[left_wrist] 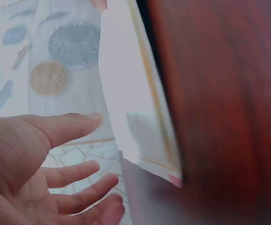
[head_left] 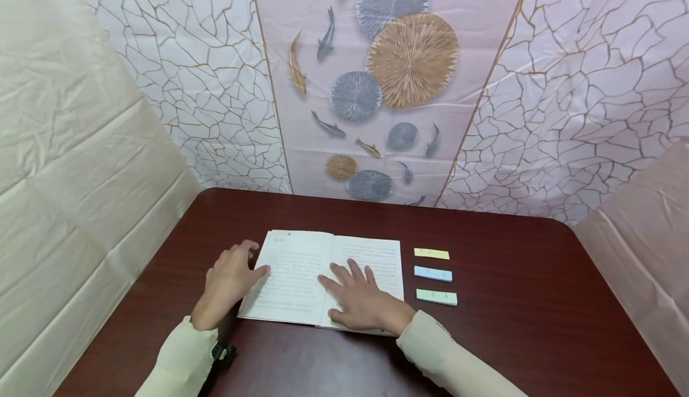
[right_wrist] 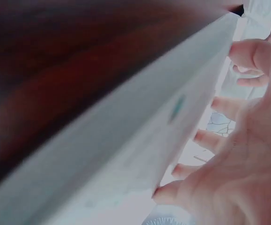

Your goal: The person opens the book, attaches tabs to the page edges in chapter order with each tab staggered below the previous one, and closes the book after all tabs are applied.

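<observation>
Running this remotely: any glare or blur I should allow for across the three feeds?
Head: fairly clear, with a pale sheen on the table below the open book; left wrist: pages washed out, tabletop grain smeared, left hand crisper; right wrist: page print too blurred to read, tabletop dark, background bright behind the right hand.

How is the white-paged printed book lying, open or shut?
Open: the white-paged printed book lies spread on the dark-red table, two pages facing up.

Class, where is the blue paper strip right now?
In the head view, the blue strip lies on the table right of the open book, between the yellow strip and the green strip.
</observation>
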Motion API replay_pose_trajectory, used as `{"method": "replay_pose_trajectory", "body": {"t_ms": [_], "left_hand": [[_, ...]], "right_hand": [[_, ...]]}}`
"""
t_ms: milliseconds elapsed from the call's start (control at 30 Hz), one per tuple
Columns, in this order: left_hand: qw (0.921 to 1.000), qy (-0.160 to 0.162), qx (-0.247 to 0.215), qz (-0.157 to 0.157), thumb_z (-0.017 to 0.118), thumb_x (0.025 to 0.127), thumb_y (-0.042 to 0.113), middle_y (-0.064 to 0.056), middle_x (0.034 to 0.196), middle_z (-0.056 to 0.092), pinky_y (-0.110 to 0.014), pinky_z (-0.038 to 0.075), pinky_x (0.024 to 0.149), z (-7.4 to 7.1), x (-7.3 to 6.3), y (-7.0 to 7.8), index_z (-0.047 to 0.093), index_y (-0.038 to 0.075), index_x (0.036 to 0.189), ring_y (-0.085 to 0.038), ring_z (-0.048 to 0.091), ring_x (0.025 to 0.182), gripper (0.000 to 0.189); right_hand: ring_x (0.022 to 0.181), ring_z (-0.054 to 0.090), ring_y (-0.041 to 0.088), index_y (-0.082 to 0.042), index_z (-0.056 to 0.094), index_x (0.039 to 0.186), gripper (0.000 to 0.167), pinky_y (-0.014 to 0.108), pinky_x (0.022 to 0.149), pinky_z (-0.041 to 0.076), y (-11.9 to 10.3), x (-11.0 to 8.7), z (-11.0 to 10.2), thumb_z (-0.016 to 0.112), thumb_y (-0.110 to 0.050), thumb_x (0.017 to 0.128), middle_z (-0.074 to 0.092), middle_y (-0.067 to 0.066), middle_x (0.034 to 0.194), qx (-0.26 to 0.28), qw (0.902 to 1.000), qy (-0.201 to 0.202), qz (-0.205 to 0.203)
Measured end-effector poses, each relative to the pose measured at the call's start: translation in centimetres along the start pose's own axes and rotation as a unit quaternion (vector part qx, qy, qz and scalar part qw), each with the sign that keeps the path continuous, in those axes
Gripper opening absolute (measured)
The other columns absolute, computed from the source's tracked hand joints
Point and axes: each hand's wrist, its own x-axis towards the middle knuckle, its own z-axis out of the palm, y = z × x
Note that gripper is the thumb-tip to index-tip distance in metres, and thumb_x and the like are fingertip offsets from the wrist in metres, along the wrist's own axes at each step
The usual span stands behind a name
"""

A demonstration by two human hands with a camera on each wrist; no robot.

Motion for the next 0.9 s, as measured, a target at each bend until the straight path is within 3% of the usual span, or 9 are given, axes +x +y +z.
{"method": "replay_pose_trajectory", "body": {"t_ms": [67, 133, 300, 533, 667, 900], "left_hand": [[0.9995, 0.011, 0.004, 0.030, 0.083, 0.092, 0.030, -0.021, 0.129, 0.067, -0.063, 0.053, 0.086, -0.2, 0.1, 0.5, 0.063, 0.006, 0.140, -0.041, 0.061, 0.116, 0.058], [0.9976, -0.002, -0.009, 0.069, 0.085, 0.091, 0.027, -0.024, 0.136, 0.062, -0.063, 0.052, 0.095, -0.3, 0.2, 1.1, 0.063, 0.003, 0.140, -0.043, 0.058, 0.126, 0.058], [0.9842, -0.077, -0.059, 0.148, 0.088, 0.088, 0.022, -0.021, 0.144, 0.060, -0.057, 0.047, 0.109, 0.1, 0.3, 2.8, 0.064, 0.002, 0.139, -0.039, 0.056, 0.135, 0.059], [0.9633, -0.142, -0.039, 0.224, 0.091, 0.085, 0.028, -0.024, 0.157, 0.047, -0.057, 0.039, 0.117, 2.5, 0.5, 4.8, 0.061, 0.002, 0.145, -0.042, 0.043, 0.147, 0.072], [0.9575, -0.171, -0.020, 0.231, 0.089, 0.085, 0.030, -0.024, 0.164, 0.038, -0.059, 0.035, 0.119, 3.5, 0.9, 5.8, 0.058, 0.002, 0.148, -0.043, 0.034, 0.153, 0.076], [0.9641, -0.185, -0.012, 0.191, 0.086, 0.089, 0.023, -0.019, 0.163, 0.043, -0.055, 0.039, 0.118, 4.1, 1.2, 6.5, 0.059, 0.005, 0.148, -0.038, 0.041, 0.151, 0.067]], "right_hand": [[0.159, 0.016, 0.046, -0.022, 0.038, 0.165, 0.067, 0.070, 0.122, 0.020, -0.2, 0.1, -0.3, 0.059, -0.041, 0.104, 0.027, 0.013, 0.172, -0.012, 0.9999, 0.000, 0.003], [0.159, 0.018, 0.045, -0.023, 0.038, 0.165, 0.067, 0.069, 0.122, 0.022, -0.4, 0.1, -0.4, 0.059, -0.043, 0.104, 0.029, 0.012, 0.172, -0.025, 0.9997, -0.002, 0.006], [0.160, 0.018, 0.043, -0.026, 0.037, 0.166, 0.068, 0.067, 0.123, 0.022, -0.4, -0.2, -0.3, 0.058, -0.045, 0.105, 0.028, 0.009, 0.173, -0.031, 0.9994, -0.004, 0.013], [0.159, 0.019, 0.045, -0.024, 0.036, 0.166, 0.069, 0.068, 0.121, 0.024, -0.1, -0.3, -0.2, 0.059, -0.044, 0.105, 0.028, 0.011, 0.173, -0.034, 0.9994, 0.005, 0.006], [0.159, 0.019, 0.045, -0.024, 0.036, 0.166, 0.069, 0.069, 0.121, 0.024, 0.0, -0.3, 0.0, 0.059, -0.045, 0.105, 0.028, 0.010, 0.173, -0.038, 0.9992, 0.006, 0.006], [0.159, 0.017, 0.047, -0.023, 0.037, 0.166, 0.068, 0.070, 0.121, 0.022, 0.0, -0.3, 0.2, 0.058, -0.044, 0.105, 0.027, 0.012, 0.173, -0.028, 0.9996, 0.009, 0.005]]}}
